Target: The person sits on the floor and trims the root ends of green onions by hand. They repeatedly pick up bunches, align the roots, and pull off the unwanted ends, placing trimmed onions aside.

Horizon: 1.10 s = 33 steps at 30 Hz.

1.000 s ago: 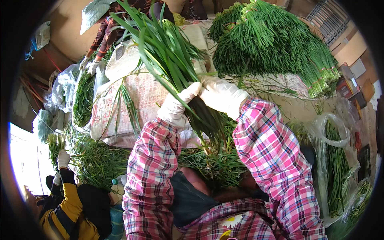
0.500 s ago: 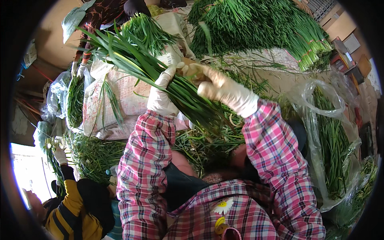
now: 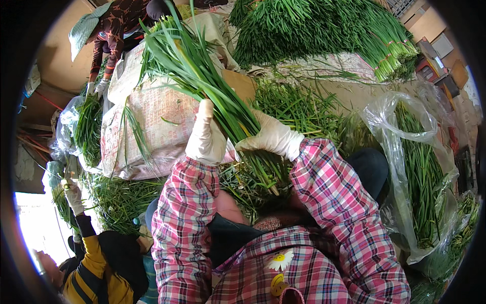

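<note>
A long bunch of garlic chives (image 3: pixel 223 96) lies slantwise between my hands, leaf tips toward the far left and stem ends toward my lap. My left hand (image 3: pixel 205 136), in a whitish glove, supports the bunch from its left side; the thumb points up along it and the other fingers are mostly hidden behind the leaves. Lower down, my gloved right hand (image 3: pixel 273 136) wraps around the bunch from the right. Beneath the stem ends lie loose leaves and trimmings (image 3: pixel 238 190).
A pale woven sack (image 3: pixel 136 131) lies at the left with stray leaves on it. A large chive pile (image 3: pixel 304 35) fills the far side, tied bundles (image 3: pixel 392 63) at its right end. A clear plastic bag (image 3: pixel 387 119) holds chives at right. Two co-workers handle greens at the left.
My right hand has come down from the middle of the bunch and closed round its lower part. The bunch has swung steeper, its tips moving right and away. The far-left co-worker has shifted slightly.
</note>
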Available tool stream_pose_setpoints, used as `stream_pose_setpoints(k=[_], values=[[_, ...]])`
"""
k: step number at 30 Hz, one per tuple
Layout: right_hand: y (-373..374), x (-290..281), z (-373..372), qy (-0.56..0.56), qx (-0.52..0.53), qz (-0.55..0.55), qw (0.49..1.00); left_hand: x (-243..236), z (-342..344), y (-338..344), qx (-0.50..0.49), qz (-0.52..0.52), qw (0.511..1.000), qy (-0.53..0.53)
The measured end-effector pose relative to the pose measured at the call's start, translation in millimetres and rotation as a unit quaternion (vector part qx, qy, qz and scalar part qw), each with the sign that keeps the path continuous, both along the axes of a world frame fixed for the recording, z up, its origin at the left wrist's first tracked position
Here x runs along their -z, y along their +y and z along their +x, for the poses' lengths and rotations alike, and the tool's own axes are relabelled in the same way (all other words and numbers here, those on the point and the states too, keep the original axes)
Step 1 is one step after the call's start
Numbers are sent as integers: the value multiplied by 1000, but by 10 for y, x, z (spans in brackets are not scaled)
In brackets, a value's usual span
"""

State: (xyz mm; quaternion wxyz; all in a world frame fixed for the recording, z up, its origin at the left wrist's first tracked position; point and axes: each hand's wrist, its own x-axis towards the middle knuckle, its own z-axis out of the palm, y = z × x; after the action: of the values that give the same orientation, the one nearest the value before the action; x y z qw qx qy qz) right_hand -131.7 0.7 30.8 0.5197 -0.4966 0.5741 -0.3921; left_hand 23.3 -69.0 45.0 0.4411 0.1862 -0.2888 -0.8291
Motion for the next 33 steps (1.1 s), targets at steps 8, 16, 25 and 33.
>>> stream_pose_setpoints(k=[8, 16, 25, 33], values=[[-19, -8, 102, -100, -112, -41, 988, 101, 115, -21, 75, 19, 996, -52], [59, -182, -106, -372, -112, 85, 918, 137, 368, -134, 126, 45, 990, -35], [10, -59, 69, -420, -118, 188, 880, -35, 233, -9, 145, -60, 981, 116], [113, -139, 82, -260, 3, -93, 961, 12, 294, -181, 34, 32, 993, 111]])
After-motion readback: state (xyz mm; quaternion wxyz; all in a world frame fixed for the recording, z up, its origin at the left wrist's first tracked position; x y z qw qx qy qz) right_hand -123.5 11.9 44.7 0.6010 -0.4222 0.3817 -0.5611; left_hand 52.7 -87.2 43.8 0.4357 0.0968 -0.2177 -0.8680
